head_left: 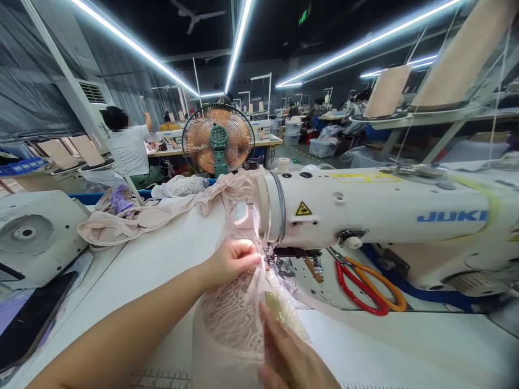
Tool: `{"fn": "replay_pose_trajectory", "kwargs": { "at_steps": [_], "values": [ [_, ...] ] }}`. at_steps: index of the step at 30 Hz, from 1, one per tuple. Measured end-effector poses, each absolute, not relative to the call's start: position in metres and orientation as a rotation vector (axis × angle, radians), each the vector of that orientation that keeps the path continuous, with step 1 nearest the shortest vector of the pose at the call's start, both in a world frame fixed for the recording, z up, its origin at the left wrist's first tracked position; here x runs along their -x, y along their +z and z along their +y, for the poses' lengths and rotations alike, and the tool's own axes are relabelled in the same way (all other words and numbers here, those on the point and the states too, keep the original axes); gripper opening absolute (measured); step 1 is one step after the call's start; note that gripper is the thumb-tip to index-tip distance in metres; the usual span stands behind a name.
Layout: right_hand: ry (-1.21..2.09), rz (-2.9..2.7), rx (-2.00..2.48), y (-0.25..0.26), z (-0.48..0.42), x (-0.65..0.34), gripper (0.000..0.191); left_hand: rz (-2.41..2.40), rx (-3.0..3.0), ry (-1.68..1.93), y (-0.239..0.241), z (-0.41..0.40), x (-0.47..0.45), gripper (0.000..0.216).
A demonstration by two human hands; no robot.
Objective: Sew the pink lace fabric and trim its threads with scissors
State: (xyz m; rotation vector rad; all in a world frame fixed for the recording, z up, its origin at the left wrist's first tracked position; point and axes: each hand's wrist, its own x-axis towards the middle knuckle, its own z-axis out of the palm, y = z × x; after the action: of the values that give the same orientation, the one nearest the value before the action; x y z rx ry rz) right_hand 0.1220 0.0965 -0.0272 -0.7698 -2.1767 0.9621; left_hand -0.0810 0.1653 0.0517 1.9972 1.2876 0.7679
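Note:
A pale pink lace garment piece (235,319) lies under the head of a white sewing machine (316,205), its edge at the lit needle area (268,258). Close to the needle, my left hand (235,262) pinches that edge between thumb and fingers. Lower down, my right hand (292,351) is around the edge of the same piece, its forefinger stretched along the lace and part of the hand cut off by the frame. Shiny, yellowish see-through material (284,308) shows beside the right fingers.
Red-handled scissors (360,289) and orange-handled scissors (379,281) lie below the machine arm. Joined bra pieces (121,221) trail across the table at left. A dark phone-like slab (34,319) is at far left. Beyond stand a fan (219,138) and a seated person (130,146).

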Motion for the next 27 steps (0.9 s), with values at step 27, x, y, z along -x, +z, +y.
{"fn": "replay_pose_trajectory", "kwargs": {
  "at_steps": [27],
  "values": [
    [0.589, -2.685, 1.544, 0.003, 0.129, -0.136, 0.05, 1.936, -2.455, -0.214, 0.032, 0.138, 0.056, 0.054]
  ]
}}
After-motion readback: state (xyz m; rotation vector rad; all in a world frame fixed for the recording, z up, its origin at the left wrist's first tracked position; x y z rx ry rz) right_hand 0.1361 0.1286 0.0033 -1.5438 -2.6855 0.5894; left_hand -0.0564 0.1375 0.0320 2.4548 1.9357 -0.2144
